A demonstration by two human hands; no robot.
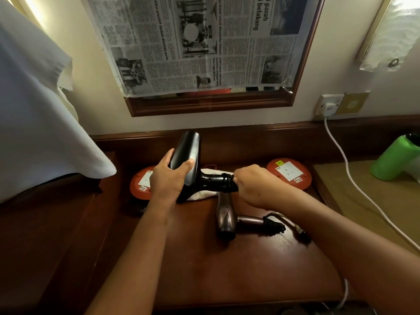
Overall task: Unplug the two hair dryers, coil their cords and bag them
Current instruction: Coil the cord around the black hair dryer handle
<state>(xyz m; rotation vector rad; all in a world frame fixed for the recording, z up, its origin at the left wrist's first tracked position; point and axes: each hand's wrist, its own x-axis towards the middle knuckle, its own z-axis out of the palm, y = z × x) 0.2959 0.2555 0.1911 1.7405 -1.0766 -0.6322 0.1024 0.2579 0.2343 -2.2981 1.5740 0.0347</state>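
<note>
Left of centre, the left hand [169, 178] clasped the barrel of the black hair dryer [188, 162], steadying it above the white bag [204, 194], while the right hand [252, 185] closed round cord wound at its handle end, seemingly mid-coil. Lower right, the bronze hair dryer [225, 219] lay on the wooden desk [204, 269], cord bunched, well short of the near edge with open room in front.

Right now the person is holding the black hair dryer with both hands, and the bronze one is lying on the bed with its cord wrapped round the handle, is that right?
Not quite. The head view shows the bronze hair dryer lying on the wooden desk, not on a bed. The rest holds: the left hand and right hand both hold the black hair dryer, and the bronze one's cord is wrapped round its handle.
</note>
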